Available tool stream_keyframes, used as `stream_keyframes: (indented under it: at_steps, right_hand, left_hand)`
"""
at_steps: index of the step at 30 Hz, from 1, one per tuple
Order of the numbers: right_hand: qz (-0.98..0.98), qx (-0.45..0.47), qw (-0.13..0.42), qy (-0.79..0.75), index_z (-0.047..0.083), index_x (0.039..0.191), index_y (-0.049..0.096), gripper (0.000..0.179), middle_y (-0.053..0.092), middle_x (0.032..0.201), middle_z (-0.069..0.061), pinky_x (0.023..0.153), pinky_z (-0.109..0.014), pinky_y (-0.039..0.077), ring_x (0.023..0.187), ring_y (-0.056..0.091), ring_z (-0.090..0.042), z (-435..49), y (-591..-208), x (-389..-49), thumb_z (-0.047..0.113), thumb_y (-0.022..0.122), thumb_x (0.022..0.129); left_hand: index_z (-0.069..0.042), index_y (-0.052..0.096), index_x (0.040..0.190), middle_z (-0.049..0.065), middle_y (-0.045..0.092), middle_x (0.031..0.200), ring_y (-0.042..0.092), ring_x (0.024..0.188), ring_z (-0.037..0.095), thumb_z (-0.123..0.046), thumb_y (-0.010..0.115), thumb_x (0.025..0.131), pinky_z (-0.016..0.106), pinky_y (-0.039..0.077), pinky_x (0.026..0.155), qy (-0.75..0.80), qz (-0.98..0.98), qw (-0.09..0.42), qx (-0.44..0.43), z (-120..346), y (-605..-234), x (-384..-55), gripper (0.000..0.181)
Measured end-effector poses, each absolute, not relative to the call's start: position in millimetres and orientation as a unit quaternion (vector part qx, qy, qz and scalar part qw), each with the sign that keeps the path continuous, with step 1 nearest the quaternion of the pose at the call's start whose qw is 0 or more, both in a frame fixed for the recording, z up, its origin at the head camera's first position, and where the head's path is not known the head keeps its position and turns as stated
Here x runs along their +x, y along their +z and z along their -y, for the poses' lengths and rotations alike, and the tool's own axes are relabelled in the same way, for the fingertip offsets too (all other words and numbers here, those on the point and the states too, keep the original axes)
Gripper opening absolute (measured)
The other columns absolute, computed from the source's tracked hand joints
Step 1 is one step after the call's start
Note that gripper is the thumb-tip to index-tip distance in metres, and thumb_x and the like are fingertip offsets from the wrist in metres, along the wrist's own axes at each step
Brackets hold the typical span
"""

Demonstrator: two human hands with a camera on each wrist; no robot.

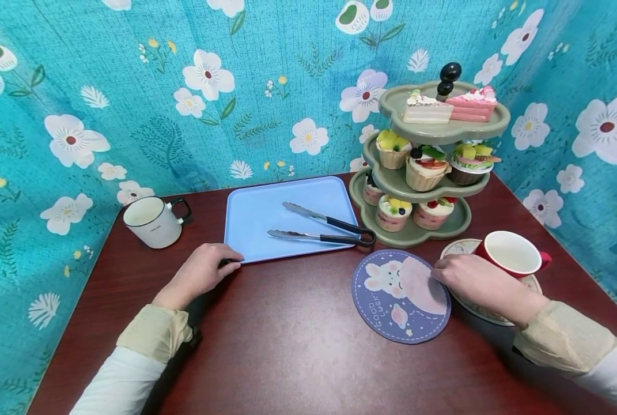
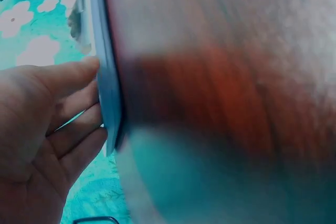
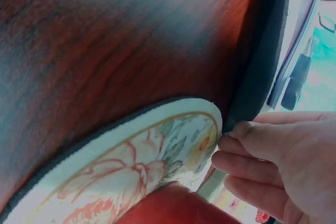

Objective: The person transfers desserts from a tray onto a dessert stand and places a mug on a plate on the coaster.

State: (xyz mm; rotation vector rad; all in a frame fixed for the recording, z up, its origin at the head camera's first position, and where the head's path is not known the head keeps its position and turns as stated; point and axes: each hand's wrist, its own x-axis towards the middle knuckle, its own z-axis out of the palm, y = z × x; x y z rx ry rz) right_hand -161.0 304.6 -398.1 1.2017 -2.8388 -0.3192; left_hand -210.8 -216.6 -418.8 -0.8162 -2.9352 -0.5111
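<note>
My left hand (image 1: 204, 271) is at the near left corner of a light blue tray (image 1: 256, 213), its thumb and fingers on the rim. In the left wrist view, the fingers (image 2: 86, 124) meet the tray's edge (image 2: 109, 87). A pair of tongs (image 1: 334, 230) with black handles lies spread on the tray. At the right, my right hand (image 1: 469, 282) pinches the edge of a round purple rabbit placemat (image 1: 375, 305). Its dark underside shows in the right wrist view, beside a floral coaster (image 3: 142, 166).
A white mug (image 1: 155, 225) with a black handle stands at the left. The three-tier stand (image 1: 458, 227) at back right bears cakes and cupcakes. A red cup (image 1: 513, 253), white inside, stands on the floral coaster. Flowered cloth (image 1: 267, 86) hangs behind the table.
</note>
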Motion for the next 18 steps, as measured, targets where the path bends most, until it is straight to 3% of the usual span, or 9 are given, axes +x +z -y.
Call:
stream_keyframes:
  at_steps: [2,4,9,12,14,18]
  right_hand:
    - [0.916,0.387,0.016,-0.102,0.012,0.092,0.076,0.033,0.072,0.082,-0.003,0.068,-0.033,0.058,0.074,0.064,-0.015,-305,-398,-161,0.007,0.091,0.063]
    - [0.916,0.387,0.012,-0.102,0.013,0.091,0.076,0.033,0.073,0.082,-0.002,0.068,-0.033,0.058,0.074,0.064,-0.014,-305,-398,-161,0.008,0.091,0.062]
    - [0.911,0.398,0.017,-0.107,0.015,0.087,0.076,0.029,0.072,0.078,0.0,0.064,-0.031,0.057,0.071,0.063,-0.013,-306,-398,-161,0.004,0.089,0.064]
    - [0.909,0.403,0.024,-0.108,0.017,0.083,0.075,0.027,0.071,0.075,0.002,0.061,-0.029,0.055,0.068,0.061,-0.011,-306,-399,-163,0.0,0.087,0.066]
    - [0.908,0.404,0.031,-0.108,0.018,0.079,0.074,0.026,0.069,0.072,0.004,0.059,-0.028,0.052,0.066,0.059,-0.01,-305,-399,-163,-0.002,0.084,0.067]
    - [0.909,0.403,0.035,-0.1,0.02,0.076,0.072,0.027,0.065,0.068,0.007,0.054,-0.026,0.046,0.062,0.055,-0.006,-305,-398,-164,-0.004,0.081,0.069]
  left_hand:
    - [-0.01,0.076,0.11,0.006,0.075,0.103,0.07,0.098,0.022,-0.014,0.073,0.089,0.046,0.056,0.09,-0.196,0.947,0.031,-0.252,221,-418,-211,0.022]
    - [-0.008,0.075,0.112,0.009,0.074,0.106,0.068,0.1,0.025,-0.013,0.073,0.088,0.047,0.054,0.091,-0.228,0.942,0.069,-0.236,227,-417,-211,0.024]
    - [-0.003,0.072,0.11,0.018,0.069,0.109,0.062,0.105,0.035,-0.005,0.074,0.084,0.05,0.046,0.09,-0.282,0.913,0.258,-0.14,250,-406,-215,0.025]
    - [-0.001,0.067,0.114,0.022,0.062,0.118,0.054,0.115,0.04,-0.005,0.075,0.082,0.053,0.04,0.096,-0.291,0.893,0.338,-0.062,267,-397,-218,0.034]
    - [-0.001,0.062,0.121,0.023,0.055,0.127,0.047,0.123,0.04,-0.009,0.078,0.08,0.055,0.035,0.101,-0.292,0.886,0.361,-0.011,277,-393,-220,0.044]
    - [-0.005,0.047,0.137,0.018,0.039,0.145,0.032,0.139,0.032,-0.02,0.082,0.078,0.053,0.026,0.115,-0.309,0.882,0.35,0.069,294,-391,-225,0.071]
